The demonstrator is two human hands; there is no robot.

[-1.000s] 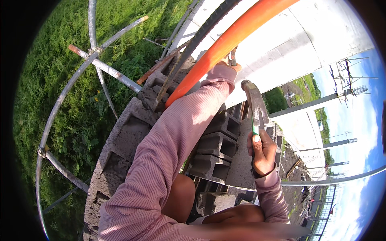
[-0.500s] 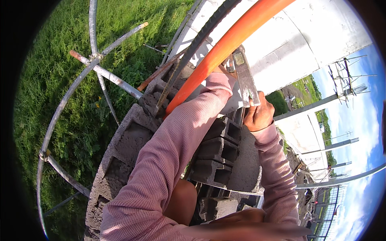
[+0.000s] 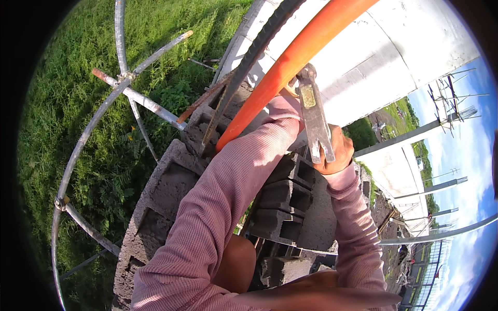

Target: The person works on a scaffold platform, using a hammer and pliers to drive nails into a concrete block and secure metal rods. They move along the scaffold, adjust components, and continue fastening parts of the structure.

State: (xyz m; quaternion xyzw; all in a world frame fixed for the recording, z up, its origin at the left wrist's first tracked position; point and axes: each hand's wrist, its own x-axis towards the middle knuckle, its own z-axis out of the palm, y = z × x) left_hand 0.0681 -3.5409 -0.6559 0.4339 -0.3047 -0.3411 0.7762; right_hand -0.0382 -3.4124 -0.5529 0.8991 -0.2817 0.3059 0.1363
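Note:
My right hand (image 3: pixel 334 153) is shut on the handle of a grey metal hammer (image 3: pixel 315 116), which points up and away from me. Its head (image 3: pixel 306 72) sits against the thick orange pipe (image 3: pixel 290 57), close to where my left sleeve ends. My left arm, in a pink ribbed sleeve (image 3: pixel 233 176), reaches up to that pipe. Only a sliver of my left hand (image 3: pixel 289 92) shows under the pipe, so its grip is hidden. A dark ribbed bar (image 3: pixel 254 49) runs alongside the pipe.
Hollow grey concrete blocks (image 3: pixel 166 186) form the wall top under my arms, with more blocks (image 3: pixel 282 199) stacked below. Metal scaffold poles (image 3: pixel 140 98) cross over the grass (image 3: pixel 78 78) far below on the left. A white wall (image 3: pixel 394 46) rises at the upper right.
My right hand has lifted the hammer upward. Its head has gone from beside the blocks to against the orange pipe near my left hand. My left arm has stayed put.

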